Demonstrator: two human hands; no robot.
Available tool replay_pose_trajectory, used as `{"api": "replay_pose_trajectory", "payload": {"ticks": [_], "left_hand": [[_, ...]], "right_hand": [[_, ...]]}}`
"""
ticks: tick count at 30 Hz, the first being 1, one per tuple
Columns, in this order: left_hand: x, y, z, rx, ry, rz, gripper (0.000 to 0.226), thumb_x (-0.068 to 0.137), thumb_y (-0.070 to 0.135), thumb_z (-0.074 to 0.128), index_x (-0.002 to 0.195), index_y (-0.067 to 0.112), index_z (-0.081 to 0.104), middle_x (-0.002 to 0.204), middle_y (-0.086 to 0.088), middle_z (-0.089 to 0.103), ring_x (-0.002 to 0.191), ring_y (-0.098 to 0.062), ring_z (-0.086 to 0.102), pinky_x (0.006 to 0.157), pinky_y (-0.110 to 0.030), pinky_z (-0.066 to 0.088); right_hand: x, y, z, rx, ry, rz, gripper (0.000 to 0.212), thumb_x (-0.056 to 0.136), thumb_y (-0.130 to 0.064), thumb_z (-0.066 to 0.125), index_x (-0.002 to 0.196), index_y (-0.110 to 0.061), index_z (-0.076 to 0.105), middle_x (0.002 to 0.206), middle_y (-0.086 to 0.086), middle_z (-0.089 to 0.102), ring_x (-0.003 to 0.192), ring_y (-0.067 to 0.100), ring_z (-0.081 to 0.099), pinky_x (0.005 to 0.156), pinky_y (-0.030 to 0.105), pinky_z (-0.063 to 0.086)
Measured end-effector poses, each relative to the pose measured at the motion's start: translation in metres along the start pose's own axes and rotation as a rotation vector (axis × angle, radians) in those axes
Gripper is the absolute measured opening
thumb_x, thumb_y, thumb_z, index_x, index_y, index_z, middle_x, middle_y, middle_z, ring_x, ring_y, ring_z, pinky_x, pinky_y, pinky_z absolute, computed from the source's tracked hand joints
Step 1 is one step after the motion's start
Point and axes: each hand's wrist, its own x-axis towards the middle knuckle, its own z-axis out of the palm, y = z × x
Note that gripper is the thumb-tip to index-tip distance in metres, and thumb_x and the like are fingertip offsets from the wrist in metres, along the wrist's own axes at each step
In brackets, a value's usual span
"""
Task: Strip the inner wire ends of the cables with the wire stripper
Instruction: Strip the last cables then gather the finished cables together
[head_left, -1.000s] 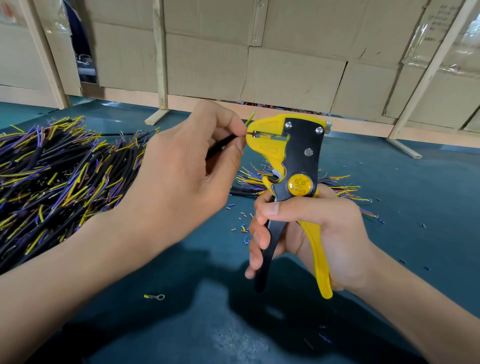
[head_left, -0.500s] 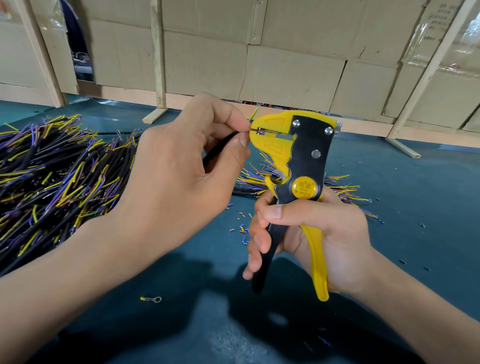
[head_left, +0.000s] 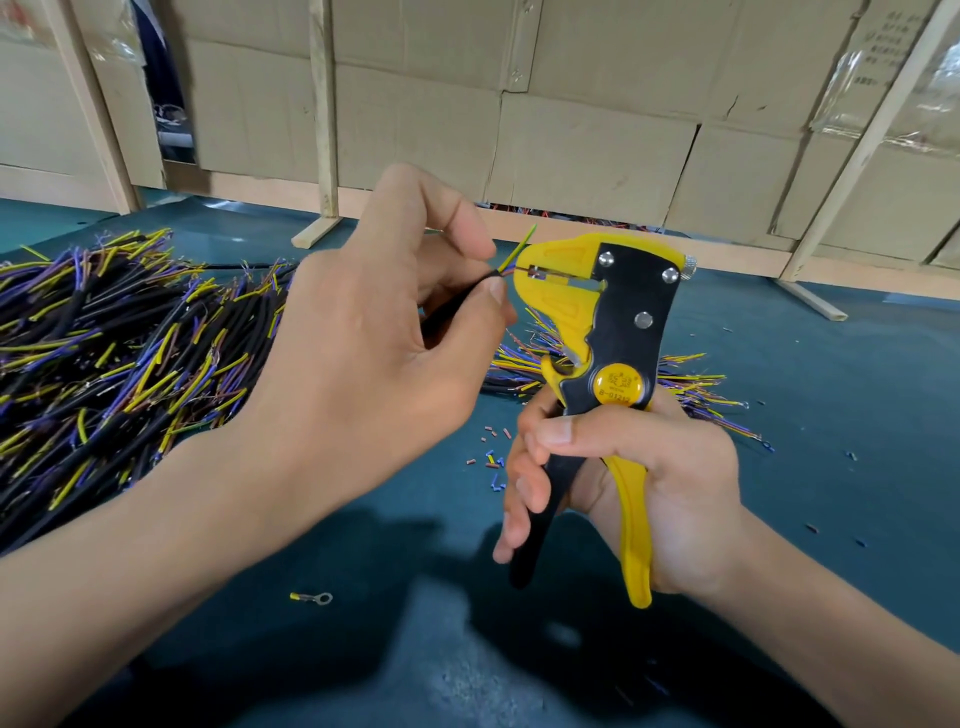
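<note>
My left hand (head_left: 363, 364) pinches a black cable (head_left: 457, 304), its wire ends at the wire stripper's (head_left: 608, 332) mouth. My right hand (head_left: 649, 488) grips the stripper's handles above the bench (head_left: 831, 395).

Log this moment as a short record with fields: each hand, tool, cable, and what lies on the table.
left hand: pinches a black cable at the stripper's mouth
right hand: grips the wire stripper by its handles, upright
inner wires: one yellow-green wire sticks up beside the head
table: pile of black cables at left, smaller bundle behind the tool, insulation bits, a ring terminal
</note>
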Motion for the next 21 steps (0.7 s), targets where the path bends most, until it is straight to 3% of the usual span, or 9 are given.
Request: {"api": "replay_pose_trajectory", "payload": {"ticks": [10, 15, 19, 21], "left_hand": [[-0.0025, -0.002, 0.0003, 0.069, -0.009, 0.071, 0.027, 0.094, 0.014, 0.062, 0.099, 0.022, 0.037, 0.089, 0.017, 0.073, 0.058, -0.011, 0.062, 0.052, -0.012, 0.036], [-0.0026, -0.0019, -0.0033, 0.074, -0.026, 0.121, 0.026, 0.094, 0.015, 0.061, 0.1, 0.023, 0.038, 0.079, -0.002, 0.072, 0.068, -0.029, 0.069, 0.059, -0.042, 0.053], [-0.0018, -0.0022, -0.0047, 0.098, -0.04, 0.145, 0.026, 0.094, 0.013, 0.061, 0.101, 0.024, 0.038, 0.08, 0.0, 0.072, 0.072, -0.028, 0.071, 0.061, -0.043, 0.054], [-0.0016, -0.0005, -0.0049, 0.106, -0.019, 0.159, 0.028, 0.094, 0.011, 0.061, 0.101, 0.023, 0.037, 0.083, 0.007, 0.072, 0.076, -0.015, 0.073, 0.063, -0.038, 0.054]], "right_hand": [[0.0009, 0.0025, -0.0022, -0.013, -0.039, -0.018, 0.01, 0.08, -0.013, 0.064, 0.077, -0.004, 0.063, 0.067, 0.018, 0.059, 0.061, 0.039, 0.064, 0.068, 0.067, 0.055], [0.0009, 0.0031, -0.0008, 0.009, -0.031, -0.003, 0.011, 0.076, -0.013, 0.063, 0.073, -0.003, 0.061, 0.062, 0.018, 0.057, 0.054, 0.036, 0.062, 0.061, 0.059, 0.056], [0.0009, 0.0031, 0.0004, 0.004, -0.011, -0.008, 0.01, 0.073, -0.013, 0.062, 0.07, -0.003, 0.061, 0.059, 0.018, 0.056, 0.051, 0.036, 0.061, 0.057, 0.059, 0.054], [0.0005, 0.0034, 0.0015, 0.005, 0.0, -0.015, 0.009, 0.072, -0.011, 0.06, 0.068, -0.003, 0.06, 0.057, 0.017, 0.054, 0.049, 0.035, 0.06, 0.055, 0.054, 0.055]]}}
